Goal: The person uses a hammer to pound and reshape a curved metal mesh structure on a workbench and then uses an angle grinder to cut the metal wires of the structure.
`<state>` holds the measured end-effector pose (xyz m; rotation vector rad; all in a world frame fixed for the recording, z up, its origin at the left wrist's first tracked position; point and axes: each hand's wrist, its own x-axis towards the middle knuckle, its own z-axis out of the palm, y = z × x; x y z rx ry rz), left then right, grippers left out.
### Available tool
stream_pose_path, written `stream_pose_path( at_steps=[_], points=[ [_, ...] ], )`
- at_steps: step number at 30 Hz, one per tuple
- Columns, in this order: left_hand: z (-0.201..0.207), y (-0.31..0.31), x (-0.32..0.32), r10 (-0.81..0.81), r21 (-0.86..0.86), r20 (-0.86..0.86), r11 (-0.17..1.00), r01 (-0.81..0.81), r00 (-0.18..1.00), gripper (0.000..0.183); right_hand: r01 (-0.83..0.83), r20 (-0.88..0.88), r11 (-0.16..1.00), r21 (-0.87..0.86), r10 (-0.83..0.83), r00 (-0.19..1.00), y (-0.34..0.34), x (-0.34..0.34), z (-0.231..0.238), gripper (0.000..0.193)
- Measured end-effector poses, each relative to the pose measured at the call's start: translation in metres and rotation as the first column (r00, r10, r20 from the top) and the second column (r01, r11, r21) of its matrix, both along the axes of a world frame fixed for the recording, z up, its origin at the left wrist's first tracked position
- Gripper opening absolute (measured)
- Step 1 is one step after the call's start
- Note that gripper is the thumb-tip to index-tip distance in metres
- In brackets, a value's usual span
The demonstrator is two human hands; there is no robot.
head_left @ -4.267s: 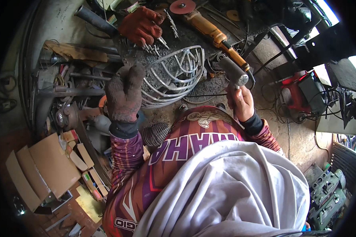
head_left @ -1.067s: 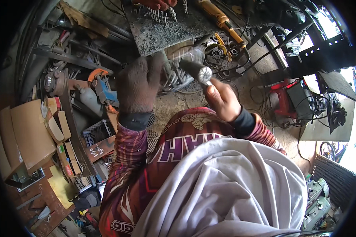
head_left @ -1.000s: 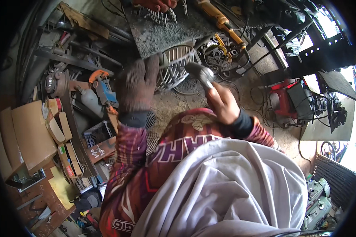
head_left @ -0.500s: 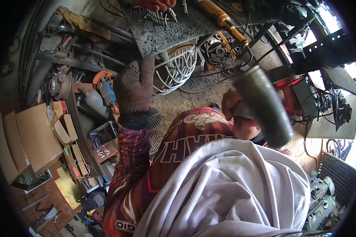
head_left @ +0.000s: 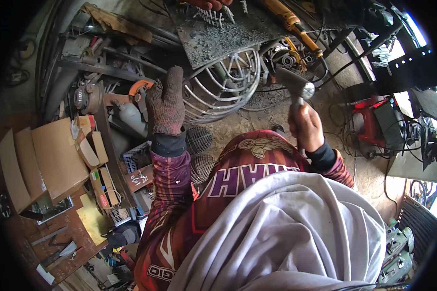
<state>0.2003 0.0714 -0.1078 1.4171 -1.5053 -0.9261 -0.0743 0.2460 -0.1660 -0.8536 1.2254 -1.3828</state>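
Silvery basket-like cage (head_left: pixel 224 88) of curved rods, between gloved left hand (head_left: pixel 166 104) and bare right hand (head_left: pixel 307 127), long axis aslant from lower left to upper right. Coarse, grimy knit on left hand, beside the cage's edge, grip impossible to tell. Dark cylindrical-headed hammer (head_left: pixel 295 84), round face toward lower right, handle inside right fist.

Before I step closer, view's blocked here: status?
Right hand gripping hammer. Gloved left hand beside curved metal frame, grip unclear. Bench edge beside frame.

You've got the cage (head_left: pixel 224 89) between your left hand (head_left: pixel 168 106) and the hammer (head_left: pixel 295 83) in your right hand (head_left: pixel 308 128), grinder (head_left: pixel 300 30) on the bench (head_left: pixel 199 48) ahead, box (head_left: pixel 58 160) off left.
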Motion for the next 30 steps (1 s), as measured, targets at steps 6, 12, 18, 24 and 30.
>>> stream_pose_path(
  at_steps=[6, 12, 18, 24, 30],
  points=[
    [-0.009, -0.003, 0.014, -0.104, -0.190, 0.281, 0.968, 0.162, 0.954, 0.024, 0.054, -0.017, 0.998, 0.037, -0.054, 0.998, 0.016, -0.014, -0.026, 0.052],
    [0.015, 0.010, -0.017, 0.011, 0.000, -0.009, 1.000, -0.011, 1.000, 0.037, -0.015, -0.107, 0.999, 0.042, 0.020, 0.994, 0.014, -0.014, -0.016, 0.054],
    [0.013, 0.006, -0.021, -0.015, -0.012, -0.026, 1.000, 0.015, 1.000, 0.036, -0.051, -0.124, 0.997, 0.053, 0.057, 0.991, 0.014, -0.013, -0.019, 0.054],
    [-0.025, -0.015, 0.016, -0.008, -0.129, -0.023, 0.992, 0.005, 1.000, 0.036, -0.008, -0.072, 1.000, 0.025, 0.010, 0.997, 0.013, -0.014, -0.023, 0.054],
    [-0.036, -0.018, 0.028, -0.034, -0.072, 0.070, 0.997, 0.039, 0.997, 0.036, -0.017, 0.020, 0.997, 0.081, 0.016, 1.000, 0.014, -0.018, -0.023, 0.051]
  ],
)
